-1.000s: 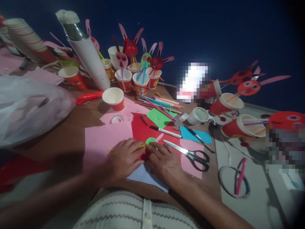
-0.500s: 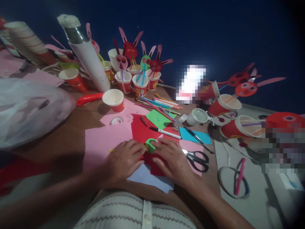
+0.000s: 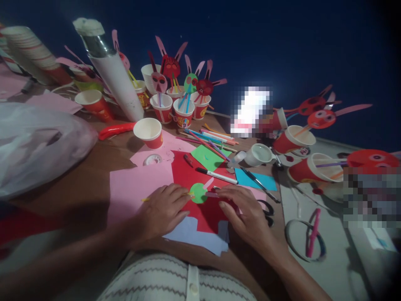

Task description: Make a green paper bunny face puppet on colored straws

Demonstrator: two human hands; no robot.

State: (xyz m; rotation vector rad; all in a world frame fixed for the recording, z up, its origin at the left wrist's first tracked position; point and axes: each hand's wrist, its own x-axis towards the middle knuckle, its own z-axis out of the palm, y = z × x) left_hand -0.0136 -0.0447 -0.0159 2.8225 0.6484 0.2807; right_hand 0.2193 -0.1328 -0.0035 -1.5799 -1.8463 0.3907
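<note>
My left hand (image 3: 167, 207) rests on the pink and red paper. Its fingers are closed around a thin yellow stick (image 3: 145, 200), whose ends show on both sides of the hand. The stick's right end touches a round green paper disc (image 3: 199, 193) with two narrow pink paper strips on its right side. My right hand (image 3: 246, 205) is over the paper to the right of the disc, fingers bent and thumb apart, holding nothing that I can see. It partly covers the black-handled scissors (image 3: 268, 209). Beneath the disc lies red paper (image 3: 209, 213).
A white marker (image 3: 217, 175), a black pen (image 3: 261, 186) and a blue paper piece (image 3: 271, 179) lie beyond my hands. A paper cup (image 3: 148, 133), coloured sticks (image 3: 219, 136) and a white cup (image 3: 258, 155) stand farther back. A plastic bag (image 3: 40, 146) is at left.
My right hand has moved off the green disc to the right, over the scissors, uncovering the disc and its pink strips. My left hand stays on the yellow stick.
</note>
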